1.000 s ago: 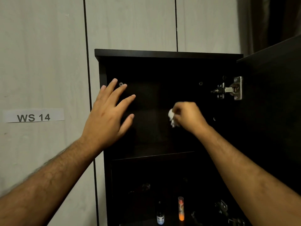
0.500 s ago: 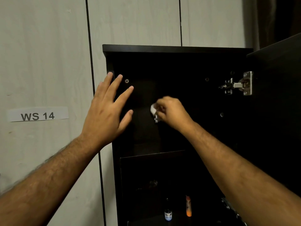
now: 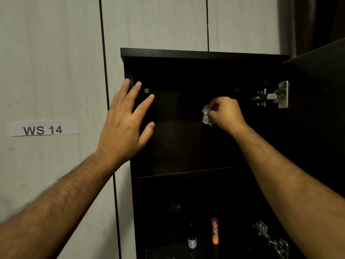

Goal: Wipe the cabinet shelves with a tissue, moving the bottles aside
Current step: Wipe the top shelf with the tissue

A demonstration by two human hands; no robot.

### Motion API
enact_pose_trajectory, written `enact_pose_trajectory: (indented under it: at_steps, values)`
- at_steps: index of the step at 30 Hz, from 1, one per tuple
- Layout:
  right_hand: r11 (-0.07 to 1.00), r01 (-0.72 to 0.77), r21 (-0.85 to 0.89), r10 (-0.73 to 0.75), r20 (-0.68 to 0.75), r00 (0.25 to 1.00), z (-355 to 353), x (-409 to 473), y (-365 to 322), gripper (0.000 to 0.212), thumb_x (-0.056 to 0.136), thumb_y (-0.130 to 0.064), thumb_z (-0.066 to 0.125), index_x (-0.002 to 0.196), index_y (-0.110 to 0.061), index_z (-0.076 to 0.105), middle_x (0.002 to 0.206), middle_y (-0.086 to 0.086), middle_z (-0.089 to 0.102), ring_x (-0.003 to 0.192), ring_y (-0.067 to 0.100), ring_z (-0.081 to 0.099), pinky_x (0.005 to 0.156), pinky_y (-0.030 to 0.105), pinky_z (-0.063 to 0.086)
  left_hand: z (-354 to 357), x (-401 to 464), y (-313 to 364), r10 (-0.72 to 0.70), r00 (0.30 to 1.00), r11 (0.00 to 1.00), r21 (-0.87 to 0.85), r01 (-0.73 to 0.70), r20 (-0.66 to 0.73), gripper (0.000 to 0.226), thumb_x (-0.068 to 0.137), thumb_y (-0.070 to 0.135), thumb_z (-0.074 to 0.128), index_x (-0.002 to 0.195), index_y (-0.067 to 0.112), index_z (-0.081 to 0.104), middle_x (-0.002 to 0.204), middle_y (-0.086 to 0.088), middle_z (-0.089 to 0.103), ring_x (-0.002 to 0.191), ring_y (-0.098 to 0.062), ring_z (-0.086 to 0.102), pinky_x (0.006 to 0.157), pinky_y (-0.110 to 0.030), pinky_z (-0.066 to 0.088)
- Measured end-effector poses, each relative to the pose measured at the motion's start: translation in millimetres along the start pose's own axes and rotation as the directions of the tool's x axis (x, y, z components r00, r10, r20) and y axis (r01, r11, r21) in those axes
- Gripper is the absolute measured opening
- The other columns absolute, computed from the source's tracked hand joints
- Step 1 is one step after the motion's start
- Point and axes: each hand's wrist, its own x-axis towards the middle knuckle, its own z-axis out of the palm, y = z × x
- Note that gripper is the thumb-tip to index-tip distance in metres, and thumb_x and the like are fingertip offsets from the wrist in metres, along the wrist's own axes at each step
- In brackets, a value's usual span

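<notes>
The right hand point(image 3: 226, 114) pinches the crumpled tissue point(image 3: 206, 116) inside the dark upper cabinet point(image 3: 186, 53). The left hand point(image 3: 125, 122) has spread fingers at its edge. Far below the fingers, 2 bottles point(image 3: 192, 242) stand unmoved, so the lower shelf probably remains.

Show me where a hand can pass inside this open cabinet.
Upper compartment: open room between the left hand at the left wall and the right hand gripping the tissue. Lower compartment: dark bare room left of the small dark bottle. Tighter between it and the orange tube, and by the lower hinge.
</notes>
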Motion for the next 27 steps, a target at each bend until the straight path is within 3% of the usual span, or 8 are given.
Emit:
enact_pose_trajectory:
  at_steps: [2, 5, 8, 12, 17, 20, 24, 27]
  values:
    - [0.997, 0.077, 0.003, -0.077, 0.043, 0.996, 11, -11, -13, 0.014, 0.082, -0.008, 0.069, 0.094, -0.014, 0.073, 0.088, 0.004, 0.071, 0.082, 0.017, 0.067, 0.069, 0.023, 0.049, -1, 0, -1, -0.009, 1.0, 1.0, -0.006, 0.009, -0.005, 0.059, 0.091, 0.036, 0.052, 0.144, 0.012, 0.042, 0.158, -0.016, 0.023, 0.149, -0.031, 0.007, 0.118, -0.055, 0.019]
    - [0.96, 0.266, -0.082, -0.223, 0.344, 0.912, 28, -48, -29, 0.012, 0.083, -0.007, 0.068, 0.089, -0.018, 0.071, 0.088, -0.001, 0.068, 0.084, 0.015, 0.066, 0.073, 0.025, 0.052, -2, 0, -3, -0.012, 1.0, 1.0, -0.003, 0.012, -0.002, 0.06, 0.092, 0.034, 0.055, 0.145, 0.012, 0.041, 0.158, -0.016, 0.022, 0.149, -0.031, 0.007, 0.118, -0.055, 0.019]
    - [0.948, 0.266, -0.173, -0.144, 0.511, 0.847, 36, -63, -28, 0.011, 0.083, -0.012, 0.068, 0.081, -0.023, 0.068, 0.083, -0.006, 0.064, 0.081, 0.013, 0.065, 0.071, 0.031, 0.057, -3, 1, -4, -0.008, 1.0, 1.0, 0.004, 0.008, -0.01, 0.06, 0.091, 0.035, 0.054, 0.145, 0.012, 0.041, 0.158, -0.017, 0.022, 0.149, -0.032, 0.009, 0.118, -0.055, 0.02]
    - [0.967, 0.13, -0.218, -0.063, 0.288, 0.955, 18, -25, -26, 0.012, 0.074, -0.012, 0.074, 0.081, -0.022, 0.069, 0.086, 0.0, 0.068, 0.082, 0.018, 0.065, 0.068, 0.03, 0.056, -4, 4, -8, -0.012, 1.0, 1.0, 0.005, 0.012, -0.027, 0.062, 0.091, 0.034, 0.052, 0.148, 0.012, 0.037, 0.16, -0.016, 0.018, 0.149, -0.031, 0.009, 0.119, -0.052, 0.018]
    - [0.933, -0.045, 0.358, 0.065, -0.043, 0.997, 19, 36, -43, 0.01, 0.077, -0.014, 0.062, 0.081, -0.017, 0.07, 0.084, 0.008, 0.072, 0.079, 0.025, 0.069, 0.075, 0.042, 0.06, -7, 5, -16, -0.031, 0.999, 0.999, 0.024, 0.032, -0.032, 0.067, 0.093, 0.037, 0.048, 0.151, 0.01, 0.028, 0.161, -0.016, 0.013, 0.15, -0.03, 0.007, 0.121, -0.049, 0.014]
    - [0.909, 0.059, 0.412, 0.003, -0.15, 0.989, 35, 39, -70, 0.013, 0.085, -0.013, 0.06, 0.086, -0.01, 0.073, 0.085, 0.012, 0.073, 0.078, 0.027, 0.07, 0.074, 0.036, 0.058, -8, 4, -20, -0.04, 0.999, 0.998, 0.046, 0.04, -0.014, 0.069, 0.094, 0.041, 0.044, 0.153, 0.01, 0.023, 0.162, -0.014, 0.01, 0.15, -0.028, 0.005, 0.121, -0.049, 0.014]
    - [0.946, 0.306, 0.11, -0.308, -0.003, 0.951, 55, 7, -88, 0.021, 0.08, -0.005, 0.063, 0.098, -0.011, 0.073, 0.093, 0.008, 0.072, 0.09, 0.024, 0.067, 0.072, 0.018, 0.041, -9, 5, -24, -0.051, 0.999, 0.997, 0.057, 0.051, 0.0, 0.071, 0.095, 0.044, 0.041, 0.154, 0.011, 0.02, 0.162, -0.014, 0.009, 0.15, -0.027, 0.003, 0.121, -0.048, 0.012]
    - [0.885, 0.463, 0.054, -0.461, 0.249, 0.852, 57, -34, -80, 0.008, 0.077, -0.009, 0.068, 0.076, -0.016, 0.064, 0.072, -0.009, 0.058, 0.065, 0.01, 0.059, 0.061, 0.02, 0.039, -9, 4, -26, -0.06, 0.998, 0.997, 0.049, 0.06, 0.007, 0.071, 0.096, 0.046, 0.038, 0.154, 0.012, 0.017, 0.162, -0.014, 0.007, 0.15, -0.026, 0.002, 0.121, -0.048, 0.011]
